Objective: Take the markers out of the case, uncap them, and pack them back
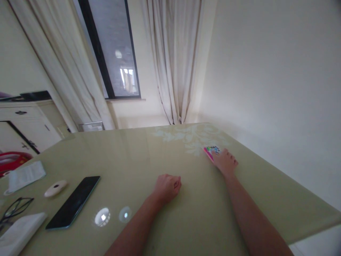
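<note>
My left hand [167,186] rests on the glossy table as a closed fist, and no object shows in it. Farther out and to the right, my right hand [226,162] is at a small flat pack [212,150] with a colourful pink, green and blue printed face. The thumb lies over the pack's near side, and the fingers curl at its right edge. The pack lies on or just above the tabletop; its underside and right part are hidden by my hand.
On the left of the table [119,156] lie a black phone [74,202], a cream oval object [55,188], eyeglasses [18,208], a white packet [21,233] and a pale face mask [26,176]. A wall [279,89] borders the right side.
</note>
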